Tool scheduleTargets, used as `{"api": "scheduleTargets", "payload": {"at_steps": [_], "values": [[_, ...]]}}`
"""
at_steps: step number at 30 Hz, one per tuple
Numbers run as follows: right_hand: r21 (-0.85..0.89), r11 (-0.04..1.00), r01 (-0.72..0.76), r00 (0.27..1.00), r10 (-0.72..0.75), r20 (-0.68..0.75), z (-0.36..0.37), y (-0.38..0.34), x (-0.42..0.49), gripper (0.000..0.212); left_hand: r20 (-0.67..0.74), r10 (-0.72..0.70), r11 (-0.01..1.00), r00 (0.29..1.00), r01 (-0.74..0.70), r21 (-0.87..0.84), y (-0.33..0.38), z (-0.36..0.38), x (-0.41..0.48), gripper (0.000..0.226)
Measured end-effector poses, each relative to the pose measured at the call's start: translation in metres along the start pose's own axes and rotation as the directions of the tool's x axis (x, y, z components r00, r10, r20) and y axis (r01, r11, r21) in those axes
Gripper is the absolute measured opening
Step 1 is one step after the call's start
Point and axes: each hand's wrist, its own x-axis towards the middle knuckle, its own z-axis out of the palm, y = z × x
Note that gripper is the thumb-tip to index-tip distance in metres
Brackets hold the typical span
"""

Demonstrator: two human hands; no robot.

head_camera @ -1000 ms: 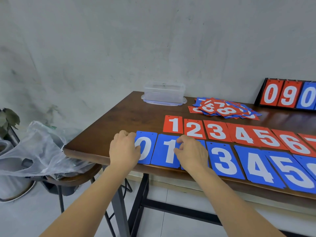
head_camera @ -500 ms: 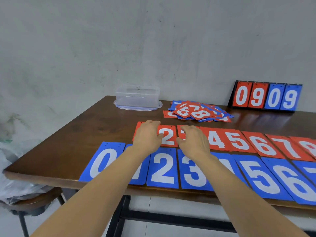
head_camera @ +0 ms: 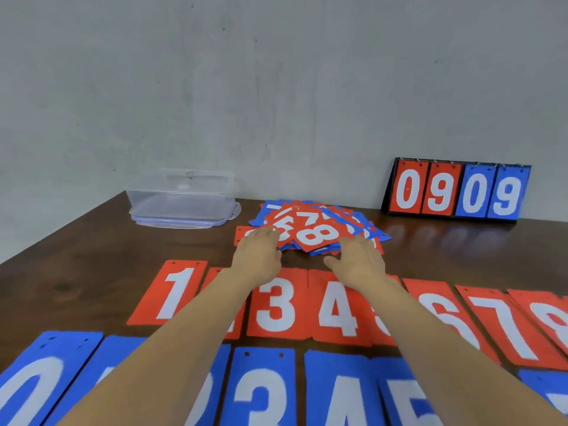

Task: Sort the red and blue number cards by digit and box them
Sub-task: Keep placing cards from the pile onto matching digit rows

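Card pile [head_camera: 316, 230]: our loose heap of red and blue number cards sits toward the back of the table, roughly in the middle. A red 8 is on top, a red 7 peeks out behind it, and blue cards fan out underneath.
Left hand [head_camera: 258, 256]: palm down at the pile's left edge, fingers stretched out and touching the cards there, not wrapped around anything.
Right hand [head_camera: 358, 262]: palm down at the pile's near right corner, thumb poking out sideways. The fingertips are right at the card edges, and we honestly can't tell if they're slipped under or just against them. Nothing looks pinched.
Hands overall: apart, one on each side of the heap with the red 8 between them.
Red row [head_camera: 276, 305]: laid flat just in front of the pile. We can read 1, 3, 4, 6, 7 and 8, and our forearms cover the rest.
Blue row [head_camera: 264, 392]: flat along the edge nearest us. 0, 3, 4 and 5 are readable, and our left arm hides what's between 0 and 3.
Clear box [head_camera: 181, 195]: see-through plastic, back left, near the pile but not touching it.
Scoreboard [head_camera: 458, 189]: black flip stand at back right against the wall, showing red 0 9 and blue 0 9, well apart from the pile.
Table [head_camera: 92, 272]: dark brown wood, with a grey wall behind.
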Motion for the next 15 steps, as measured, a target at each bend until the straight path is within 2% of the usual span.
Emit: {"api": "scheduleTargets", "payload": {"at_steps": [5, 7, 9, 11, 13, 15], "values": [[-0.015, 1.000, 0.015, 0.995, -0.013, 0.104, 0.017, 0.005, 0.056, 0.078, 0.098, -0.038, 0.999, 0.994, 0.035, 0.032, 0.007, 0.016, 0.037, 0.059], [-0.006, 0.999, 0.039, 0.987, -0.037, 0.157, 0.026, 0.002, 0.070, 0.084, 0.150, -0.059, 0.998, 0.987, 0.054, 0.035, 0.010, 0.019, 0.045, 0.058], [-0.036, 0.990, 0.134, 0.967, -0.122, 0.222, 0.034, 0.003, 0.076, 0.081, 0.206, -0.085, 0.994, 0.975, 0.068, 0.086, 0.012, 0.023, 0.047, 0.055], [-0.034, 0.958, 0.284, 0.930, -0.266, 0.253, 0.036, 0.014, 0.082, 0.068, 0.218, -0.140, 0.981, 0.966, 0.104, 0.166, 0.015, 0.027, 0.046, 0.055], [0.046, 0.914, 0.404, 0.880, -0.402, 0.252, 0.032, 0.033, 0.089, 0.053, 0.204, -0.192, 0.962, 0.960, 0.143, 0.233, 0.021, 0.028, 0.044, 0.051], [0.153, 0.892, 0.426, 0.854, -0.453, 0.257, 0.024, 0.054, 0.094, 0.047, 0.180, -0.220, 0.944, 0.959, 0.163, 0.288, 0.028, 0.026, 0.041, 0.044]]}}
